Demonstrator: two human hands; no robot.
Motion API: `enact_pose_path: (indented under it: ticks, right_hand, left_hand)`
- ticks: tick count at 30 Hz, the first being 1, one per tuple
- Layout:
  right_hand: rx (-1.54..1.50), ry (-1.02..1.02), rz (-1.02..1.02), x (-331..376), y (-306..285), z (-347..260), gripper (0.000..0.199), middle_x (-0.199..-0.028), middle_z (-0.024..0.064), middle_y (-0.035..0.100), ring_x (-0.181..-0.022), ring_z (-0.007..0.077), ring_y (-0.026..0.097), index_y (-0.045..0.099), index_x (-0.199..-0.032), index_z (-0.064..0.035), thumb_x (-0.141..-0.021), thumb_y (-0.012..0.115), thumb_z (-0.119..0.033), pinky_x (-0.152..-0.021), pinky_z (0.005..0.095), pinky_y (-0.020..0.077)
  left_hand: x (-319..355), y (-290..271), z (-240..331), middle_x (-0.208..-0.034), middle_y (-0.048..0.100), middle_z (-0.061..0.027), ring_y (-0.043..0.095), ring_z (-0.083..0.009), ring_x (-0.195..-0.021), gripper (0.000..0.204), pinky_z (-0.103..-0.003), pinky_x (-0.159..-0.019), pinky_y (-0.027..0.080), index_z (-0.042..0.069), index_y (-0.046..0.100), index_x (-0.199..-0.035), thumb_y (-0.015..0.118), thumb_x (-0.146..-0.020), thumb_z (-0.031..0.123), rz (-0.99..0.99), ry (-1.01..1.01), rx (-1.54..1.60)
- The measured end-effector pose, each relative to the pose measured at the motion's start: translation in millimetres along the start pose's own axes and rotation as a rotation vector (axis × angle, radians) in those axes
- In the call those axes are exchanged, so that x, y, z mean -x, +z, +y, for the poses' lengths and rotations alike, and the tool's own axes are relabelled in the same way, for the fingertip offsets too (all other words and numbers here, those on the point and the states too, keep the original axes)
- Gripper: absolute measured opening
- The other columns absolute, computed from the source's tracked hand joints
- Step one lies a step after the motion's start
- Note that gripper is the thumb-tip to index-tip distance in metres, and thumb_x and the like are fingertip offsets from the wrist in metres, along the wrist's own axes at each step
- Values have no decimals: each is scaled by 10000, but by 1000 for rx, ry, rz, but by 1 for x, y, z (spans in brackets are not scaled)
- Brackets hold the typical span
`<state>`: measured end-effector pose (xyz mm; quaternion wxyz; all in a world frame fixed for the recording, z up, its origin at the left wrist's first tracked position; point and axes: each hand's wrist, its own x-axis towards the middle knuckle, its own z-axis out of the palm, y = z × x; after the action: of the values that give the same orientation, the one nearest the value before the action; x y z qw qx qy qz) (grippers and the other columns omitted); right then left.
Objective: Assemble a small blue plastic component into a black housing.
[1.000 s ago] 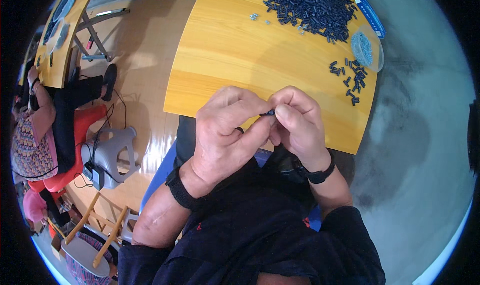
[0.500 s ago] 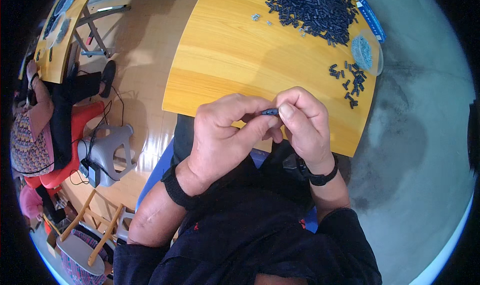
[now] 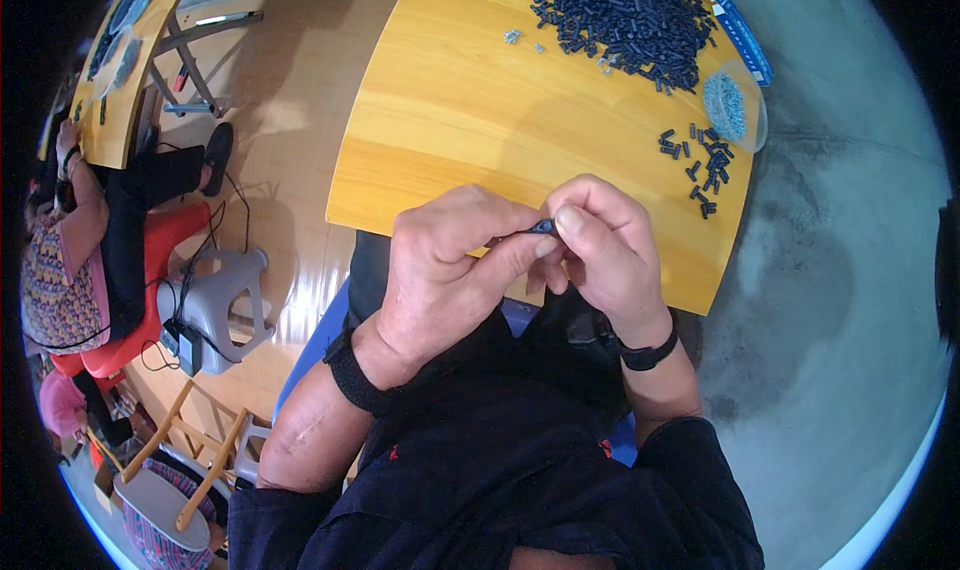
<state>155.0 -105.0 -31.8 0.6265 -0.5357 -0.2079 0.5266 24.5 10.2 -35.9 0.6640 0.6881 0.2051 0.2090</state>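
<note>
Just beyond my lap, near the table's front edge, my two hands meet in front of my body. A small black plastic part (image 3: pixel 542 227) is pinched between the thumb and forefinger of my left hand (image 3: pixel 445 260). My right hand (image 3: pixel 608 245) has its thumb and forefinger pressed together at the right end of that part. Whatever is inside this right pinch is hidden by the fingertips. Both wrists wear black bands.
On the yellow wooden table (image 3: pixel 450 100) lies a large heap of black parts (image 3: pixel 625 25). Several loose black parts (image 3: pixel 710 165) lie nearer, beside a clear bowl of small bluish metal pieces (image 3: pixel 725 108). A blue box (image 3: pixel 742 40) stands behind. Left are a grey stool (image 3: pixel 215 305) and a seated person (image 3: pixel 65 280).
The black part has tilted slightly and less of it shows between my fingers. My right fingers have shifted slightly to the left, closer over its end.
</note>
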Motion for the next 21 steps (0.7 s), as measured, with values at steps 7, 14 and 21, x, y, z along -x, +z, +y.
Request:
enact_pose_path:
  ticks: [7, 14, 21]
  right_hand:
    - [-309, 228, -185, -2, -12, 5, 324, -718, 70, 590, -501, 107, 547, 564, -940, 12, -987, 495, -301, -514, 290, 546]
    - [-471, 230, -360, -3, -22, 23, 441, -739, 83, 599, -496, 133, 545, 573, -1048, 52, -946, 564, -377, -521, 334, 560]
    - [-524, 164, -452, -6, -19, 31, 473, -687, 83, 572, -479, 152, 525, 565, -1056, 72, -928, 594, -383, -493, 361, 548]
  left_hand:
    - [1, 2, -4, -753, 606, -82, 610, -165, -679, 179, -270, -596, 473, 28, 709, -930, 714, -770, -51, 19, 88, -10]
    - [1, 2, -2, -741, 575, -72, 595, -152, -645, 194, -267, -572, 465, 29, 708, -931, 713, -757, -58, -25, 124, -21]
    - [3, -1, 2, -721, 569, -56, 545, -148, -652, 193, -271, -562, 416, 23, 699, -897, 741, -713, -17, -38, 125, -35]
